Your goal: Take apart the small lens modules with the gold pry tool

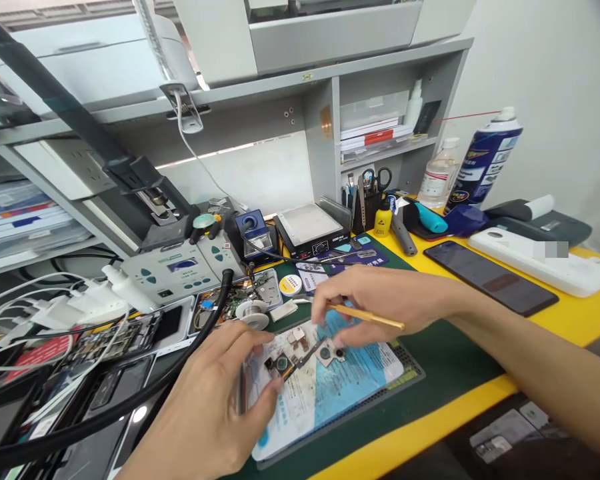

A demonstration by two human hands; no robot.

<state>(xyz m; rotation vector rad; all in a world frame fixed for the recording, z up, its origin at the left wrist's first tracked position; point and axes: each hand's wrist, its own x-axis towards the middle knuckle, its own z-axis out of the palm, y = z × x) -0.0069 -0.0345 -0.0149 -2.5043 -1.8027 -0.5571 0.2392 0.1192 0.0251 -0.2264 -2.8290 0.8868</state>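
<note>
My left hand (225,393) rests at the left side of a blue-and-white mat (300,413), thumb and forefinger apart around a small camera module (281,363). Its thumb tip is by the module's lower edge; whether it touches cannot be made out. A slim gold-coloured tool (367,315) lies across my right hand (375,300), whose fingers are curled on it. Under those fingertips sits a second camera module (325,355) with a light metal plate. Between the modules is a narrow dark grey strip (310,355). A small metal part with copper-coloured flex (298,339) lies just behind.
A solder spool (253,315), a round tin (291,285) and circuit boards crowd the back left. A thick black hose (215,320) arches past my left arm. Behind are a hot plate (310,227) and soldering station (180,267). A dark phone (490,277) lies right.
</note>
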